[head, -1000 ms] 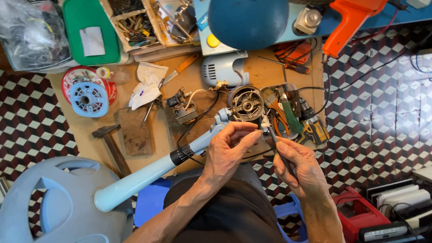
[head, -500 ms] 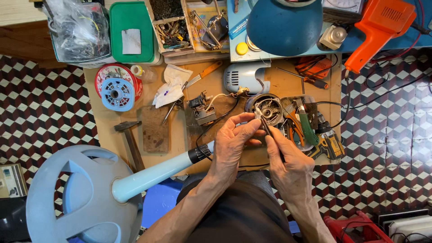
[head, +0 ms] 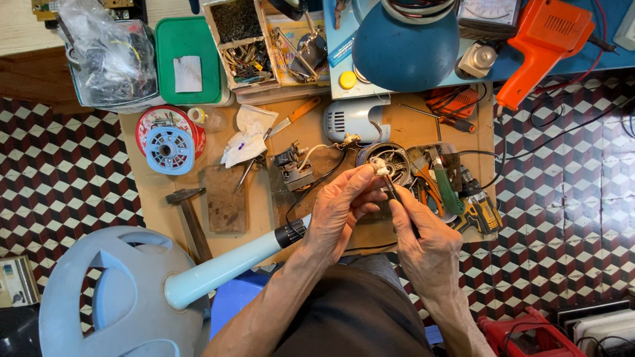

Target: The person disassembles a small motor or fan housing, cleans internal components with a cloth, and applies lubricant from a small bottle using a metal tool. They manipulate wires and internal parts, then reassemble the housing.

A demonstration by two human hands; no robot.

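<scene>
Pinching a small white plastic connector [head: 380, 166] tightly between thumb and forefinger of the left hand [head: 340, 211], just above the round grey metal motor core [head: 395, 158] on the worn wooden work board [head: 155, 211]. Wrapping the right hand [head: 430, 248] closed around a thin dark metal-tipped tool [head: 399, 198], pointing its tip up toward the connector. Seemingly working midway through a strip-down: lying apart already, the smooth pale grey ribbed motor cover [head: 354, 119]; trailing loose across the board, a thin black wire [head: 316, 185]; resting unassembled near the knees, the matte pale blue plastic fan base and pole [head: 218, 268].
</scene>
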